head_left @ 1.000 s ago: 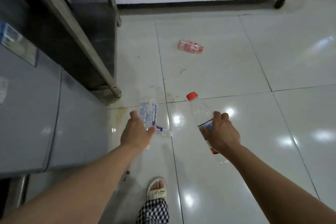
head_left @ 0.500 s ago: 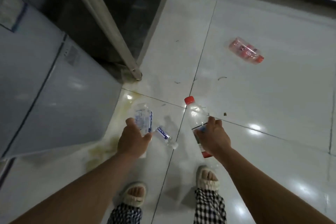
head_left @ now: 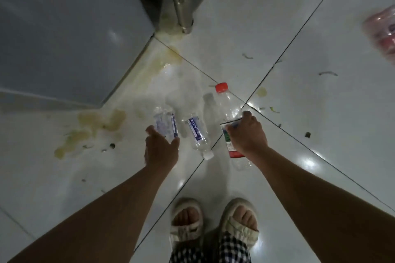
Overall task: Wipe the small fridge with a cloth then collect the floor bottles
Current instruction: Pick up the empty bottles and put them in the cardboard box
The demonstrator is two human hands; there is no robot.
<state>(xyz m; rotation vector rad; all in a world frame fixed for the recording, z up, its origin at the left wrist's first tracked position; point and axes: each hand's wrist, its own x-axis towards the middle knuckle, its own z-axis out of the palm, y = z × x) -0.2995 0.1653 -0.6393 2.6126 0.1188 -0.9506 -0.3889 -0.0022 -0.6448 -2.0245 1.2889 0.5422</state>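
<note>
My left hand [head_left: 161, 151] grips crushed clear blue-label bottle [head_left: 165, 127]; right hand [head_left: 248, 136] grips red-capped clear bottle [head_left: 227, 113]; I'd tuck one before reaching small clear bottle on floor [head_left: 197, 134].

Single head view, steeply downward — near floor [head_left: 320, 156], feet [head_left: 213, 226]

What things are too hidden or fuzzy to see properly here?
All in the head view:
- Pink plastic bottle: blurred and cut off by the right edge.
- Clear bottle with a red cap and red label: the right hand covers its middle.
- Crushed clear bottle with a blue label: the left hand hides its lower end.
- Clear bottle with a white cap on the floor: label print too small to read.
</note>
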